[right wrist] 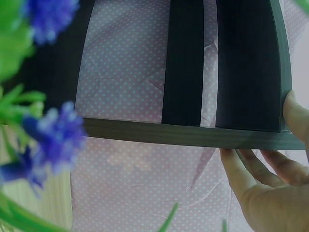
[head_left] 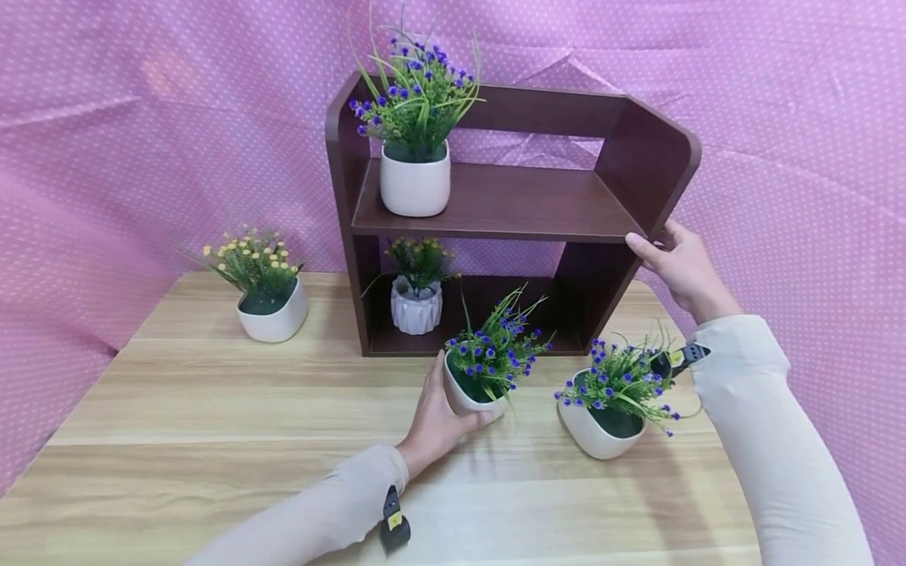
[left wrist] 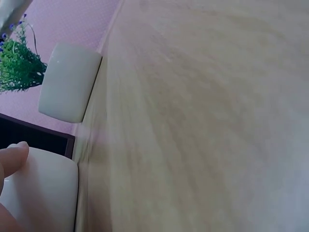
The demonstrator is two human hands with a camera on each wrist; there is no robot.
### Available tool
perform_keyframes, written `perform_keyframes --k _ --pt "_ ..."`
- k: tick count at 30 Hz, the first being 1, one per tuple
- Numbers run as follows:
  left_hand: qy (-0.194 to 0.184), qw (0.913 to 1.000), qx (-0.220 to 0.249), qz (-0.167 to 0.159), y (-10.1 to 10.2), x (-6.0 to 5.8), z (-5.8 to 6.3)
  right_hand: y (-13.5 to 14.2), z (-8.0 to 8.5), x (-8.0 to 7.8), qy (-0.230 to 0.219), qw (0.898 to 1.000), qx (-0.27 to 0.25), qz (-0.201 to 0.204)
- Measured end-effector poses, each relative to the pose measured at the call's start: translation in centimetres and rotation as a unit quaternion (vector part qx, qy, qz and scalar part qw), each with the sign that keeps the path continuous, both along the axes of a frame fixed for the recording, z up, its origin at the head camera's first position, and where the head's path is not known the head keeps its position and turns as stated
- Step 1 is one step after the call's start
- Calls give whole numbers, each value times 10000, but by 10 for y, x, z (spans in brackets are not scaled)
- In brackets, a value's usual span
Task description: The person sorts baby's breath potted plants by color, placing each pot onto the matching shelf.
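Observation:
My left hand (head_left: 440,417) grips a white pot of purple flowers (head_left: 473,385) in front of the shelf, thumb along its near side. In the left wrist view, that pot (left wrist: 46,188) appears at the lower left under the thumb (left wrist: 14,157). My right hand (head_left: 683,263) holds the right side panel of a dark brown two-tier shelf (head_left: 538,200), its thumb on the front edge. The right wrist view shows the fingers (right wrist: 236,174) against the panel's outer face. Below the right forearm stands another white pot with purple flowers (head_left: 602,428).
A purple-flowered pot (head_left: 416,185) stands on the upper tier at left. In the lower tier is a ridged pot with yellow flowers (head_left: 418,306). Another yellow-flowered pot (head_left: 272,314) stands left on the wooden table (head_left: 212,417). Pink dotted cloth (head_left: 177,157) hangs behind.

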State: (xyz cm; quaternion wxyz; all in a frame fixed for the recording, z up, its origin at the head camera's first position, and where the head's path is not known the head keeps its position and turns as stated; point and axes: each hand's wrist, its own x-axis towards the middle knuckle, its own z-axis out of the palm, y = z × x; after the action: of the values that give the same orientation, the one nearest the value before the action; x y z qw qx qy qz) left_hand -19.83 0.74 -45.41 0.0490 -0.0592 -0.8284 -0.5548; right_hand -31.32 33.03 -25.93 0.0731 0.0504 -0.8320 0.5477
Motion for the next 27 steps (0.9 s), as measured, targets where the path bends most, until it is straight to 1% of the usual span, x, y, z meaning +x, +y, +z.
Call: perform_keyframes --k 2,5,10,17,23,27 --pt "-130 9999 66 27 1 0 1 -1 0 0 1 10000 25 2" --pt "-198 9997 144 30 1 -1 1 -2 0 0 1 10000 -24 -3" --pt "-89 9996 269 48 2 -2 0 -1 -1 0 5 9999 -163 -10" --pt "-72 9991 386 146 1 1 -1 0 -2 0 -59 9999 -147 -8" --pt "-61 9987 506 75 -5 4 1 1 -1 1 -22 10000 -92 -24" --pt "-57 9988 486 -95 -9 8 2 0 -1 2 7 10000 12 -58"
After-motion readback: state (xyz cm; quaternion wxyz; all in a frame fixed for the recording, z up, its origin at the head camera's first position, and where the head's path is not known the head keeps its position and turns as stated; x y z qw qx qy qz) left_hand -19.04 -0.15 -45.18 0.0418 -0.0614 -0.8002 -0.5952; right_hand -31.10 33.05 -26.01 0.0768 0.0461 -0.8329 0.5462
